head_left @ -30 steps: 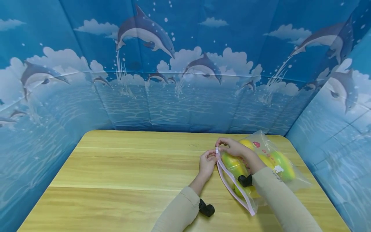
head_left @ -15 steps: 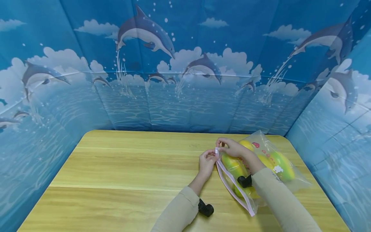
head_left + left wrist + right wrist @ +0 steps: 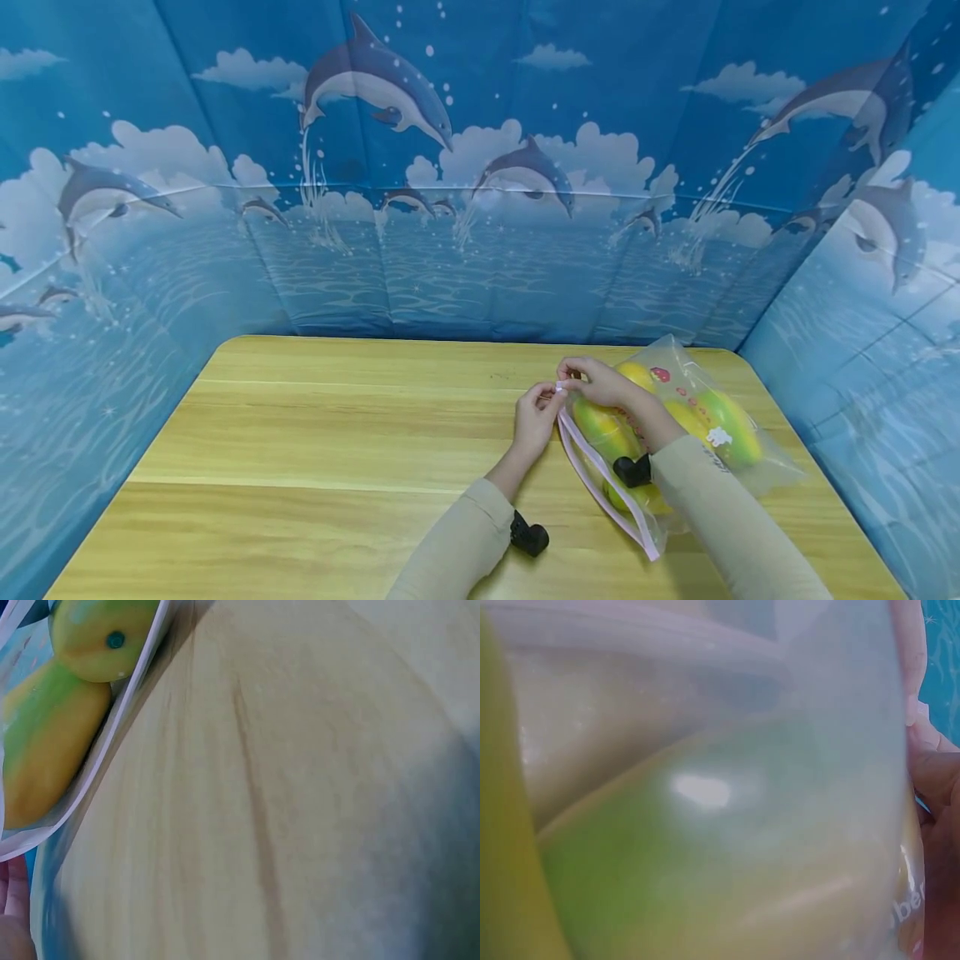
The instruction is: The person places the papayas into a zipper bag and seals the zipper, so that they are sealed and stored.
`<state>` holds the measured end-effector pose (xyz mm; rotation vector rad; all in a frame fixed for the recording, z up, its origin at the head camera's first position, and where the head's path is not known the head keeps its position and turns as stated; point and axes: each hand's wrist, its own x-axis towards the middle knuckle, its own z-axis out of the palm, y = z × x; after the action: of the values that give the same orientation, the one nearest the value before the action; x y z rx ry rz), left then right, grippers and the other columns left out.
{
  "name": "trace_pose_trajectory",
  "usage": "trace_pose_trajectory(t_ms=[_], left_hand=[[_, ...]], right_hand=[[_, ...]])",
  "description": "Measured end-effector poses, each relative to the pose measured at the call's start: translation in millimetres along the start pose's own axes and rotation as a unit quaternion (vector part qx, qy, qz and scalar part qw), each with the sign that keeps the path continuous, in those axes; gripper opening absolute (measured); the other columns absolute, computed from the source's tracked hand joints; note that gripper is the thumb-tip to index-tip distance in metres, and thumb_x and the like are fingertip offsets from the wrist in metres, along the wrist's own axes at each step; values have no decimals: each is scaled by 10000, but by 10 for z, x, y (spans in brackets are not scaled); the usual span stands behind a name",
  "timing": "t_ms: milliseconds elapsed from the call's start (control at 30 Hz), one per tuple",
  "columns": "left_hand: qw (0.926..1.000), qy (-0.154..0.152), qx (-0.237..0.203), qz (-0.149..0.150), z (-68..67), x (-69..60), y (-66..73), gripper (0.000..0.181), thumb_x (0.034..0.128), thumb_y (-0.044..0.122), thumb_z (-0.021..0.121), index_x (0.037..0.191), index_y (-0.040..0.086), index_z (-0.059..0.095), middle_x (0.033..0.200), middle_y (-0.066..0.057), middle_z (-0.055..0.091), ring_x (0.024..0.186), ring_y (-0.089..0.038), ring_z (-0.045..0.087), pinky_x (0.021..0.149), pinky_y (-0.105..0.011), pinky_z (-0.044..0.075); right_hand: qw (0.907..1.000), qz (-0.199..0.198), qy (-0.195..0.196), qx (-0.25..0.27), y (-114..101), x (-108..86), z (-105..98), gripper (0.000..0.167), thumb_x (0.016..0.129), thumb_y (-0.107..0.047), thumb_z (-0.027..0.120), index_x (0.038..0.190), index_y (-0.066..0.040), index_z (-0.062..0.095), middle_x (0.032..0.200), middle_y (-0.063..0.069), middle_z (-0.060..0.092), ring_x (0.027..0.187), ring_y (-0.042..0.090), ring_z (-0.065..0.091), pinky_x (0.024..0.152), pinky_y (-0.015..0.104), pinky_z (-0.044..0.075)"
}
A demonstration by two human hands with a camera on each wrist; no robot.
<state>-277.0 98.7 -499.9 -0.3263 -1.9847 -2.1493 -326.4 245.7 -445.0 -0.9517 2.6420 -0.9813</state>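
A clear zip bag (image 3: 681,367) with red and white prints lies at the right of the table in the head view. Inside are several yellow-green mangoes (image 3: 738,429); two mangoes (image 3: 45,742) show through the parted pink-edged mouth in the left wrist view. At the far end of the pink zip strip (image 3: 577,450), my left hand (image 3: 534,421) pinches the corner by the small white slider. My right hand (image 3: 600,385) pinches the same corner from the other side, its forearm crossing above the bag. Fingers hide most of the slider. In the right wrist view, a mango (image 3: 690,847) fills much of the frame through the plastic.
The wooden table (image 3: 315,450) stretches left of the bag. A blue dolphin-print curtain (image 3: 465,275) stands along its back and sides. Black wrist devices (image 3: 529,537) hang by both cuffs.
My left fingers have shifted slightly up the zip corner and now cover more of the white slider. My right hand and the bag have barely moved.
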Motion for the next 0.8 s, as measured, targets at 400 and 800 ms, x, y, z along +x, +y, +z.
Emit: trace_pose_trajectory(t_ms=[400, 800], left_hand=[[9996, 59, -127, -231, -36, -77, 197, 157, 864, 9, 581, 936, -129, 605, 803, -211, 584, 631, -101, 509, 533, -118, 439], [9960, -152, -574, -672, 28, -121, 16, 143, 868, 17, 567, 931, -109, 594, 741, -71, 555, 575, -100, 505, 546, -406, 551]], right_hand=[[9998, 141, 129, -65, -87, 26, 33, 105, 911, -55, 517, 809, -77, 500, 738, -4, 459, 698, 149, 422, 616, 274, 372], [9991, 140, 392, -21, -89, 43, -37, 111, 917, -57, 502, 808, -62, 485, 740, 17, 450, 695, 162, 410, 615, 287, 355]])
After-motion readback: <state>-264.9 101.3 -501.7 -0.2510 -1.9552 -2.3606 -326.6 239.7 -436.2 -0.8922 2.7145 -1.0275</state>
